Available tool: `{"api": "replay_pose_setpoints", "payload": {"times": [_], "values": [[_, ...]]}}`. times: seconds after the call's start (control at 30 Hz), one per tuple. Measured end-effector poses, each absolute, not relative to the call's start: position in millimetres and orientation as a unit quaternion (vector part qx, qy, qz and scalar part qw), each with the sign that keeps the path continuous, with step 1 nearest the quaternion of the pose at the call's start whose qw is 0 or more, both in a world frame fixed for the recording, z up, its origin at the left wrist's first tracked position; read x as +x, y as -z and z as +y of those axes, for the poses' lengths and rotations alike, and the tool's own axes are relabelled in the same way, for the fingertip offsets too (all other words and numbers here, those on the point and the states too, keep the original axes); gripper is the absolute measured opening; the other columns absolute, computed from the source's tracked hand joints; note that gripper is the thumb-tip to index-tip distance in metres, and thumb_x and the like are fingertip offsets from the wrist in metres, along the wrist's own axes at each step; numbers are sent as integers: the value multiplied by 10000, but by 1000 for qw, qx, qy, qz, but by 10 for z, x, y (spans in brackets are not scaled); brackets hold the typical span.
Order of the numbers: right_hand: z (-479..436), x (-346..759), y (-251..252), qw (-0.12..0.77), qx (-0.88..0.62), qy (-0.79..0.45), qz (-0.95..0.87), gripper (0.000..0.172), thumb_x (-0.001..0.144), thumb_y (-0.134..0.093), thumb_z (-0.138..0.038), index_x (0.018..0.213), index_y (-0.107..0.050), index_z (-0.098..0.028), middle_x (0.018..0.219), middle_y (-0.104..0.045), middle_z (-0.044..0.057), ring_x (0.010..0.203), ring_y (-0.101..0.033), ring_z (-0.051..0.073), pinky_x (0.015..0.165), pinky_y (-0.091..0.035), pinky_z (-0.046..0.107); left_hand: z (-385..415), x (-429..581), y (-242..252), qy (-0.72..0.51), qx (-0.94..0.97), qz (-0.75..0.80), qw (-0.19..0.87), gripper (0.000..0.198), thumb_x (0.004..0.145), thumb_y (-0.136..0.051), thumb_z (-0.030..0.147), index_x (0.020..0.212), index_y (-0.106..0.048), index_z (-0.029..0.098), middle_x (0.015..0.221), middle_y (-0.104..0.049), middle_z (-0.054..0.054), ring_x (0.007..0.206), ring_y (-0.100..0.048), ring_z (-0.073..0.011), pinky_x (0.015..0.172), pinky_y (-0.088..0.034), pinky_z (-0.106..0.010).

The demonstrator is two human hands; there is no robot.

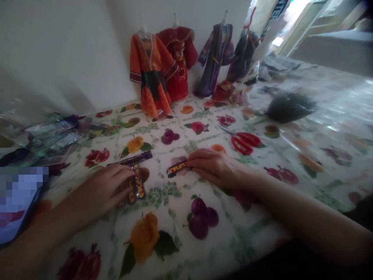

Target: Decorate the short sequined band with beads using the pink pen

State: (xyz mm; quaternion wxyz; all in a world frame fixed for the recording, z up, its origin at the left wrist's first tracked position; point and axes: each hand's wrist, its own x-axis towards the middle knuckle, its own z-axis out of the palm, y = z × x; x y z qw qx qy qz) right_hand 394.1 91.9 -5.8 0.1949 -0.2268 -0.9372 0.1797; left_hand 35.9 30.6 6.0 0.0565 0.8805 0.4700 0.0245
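My left hand [107,186] lies with its fingers stretched over a small arrangement of decorated trim pieces on the tablecloth. Across the top runs a dark purple strip with a shiny edge [136,158]. Hanging down from it is a short strip with a pointed end and a red and yellow pattern [139,182]; part of another beside it shows under my fingers. In my right hand [212,165], fingers together, is the end of a similar patterned strip [176,168], low over the table. My thumb there is hidden.
Red-handled scissors [244,142] lie beyond my right hand. Several doll-sized dresses [150,74] stand along the wall. A dark rounded bundle [291,107] sits at right under clear plastic. Plastic packets [55,134] and a screen [20,206] are at left, on the fruit-print tablecloth [233,241].
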Motion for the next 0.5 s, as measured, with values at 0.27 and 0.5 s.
{"api": "replay_pose_setpoints", "payload": {"times": [0.27, 0.5], "values": [[915, 3904, 79, 174, -227, -183, -941, 320, 1012, -442, -261, 1209, -660, -134, 1195, -655, 129, 1084, -608, 214, 984, -502, 380, 258, 379, -252, -125, 864, 488, 12, 224, 973, -456, 361, 1097, -613, 261, 1079, -705, -36, 991, -670, -237, 870, -511, -352], [918, 3893, 112, 181, -223, -182, -941, 307, 1006, -453, -253, 1195, -665, -137, 1177, -660, 136, 1069, -614, 225, 969, -505, 395, 287, 423, -224, -128, 878, 461, 24, 162, 958, -502, 318, 999, -629, 226, 989, -711, -34, 908, -682, -213, 800, -521, -312]]}}
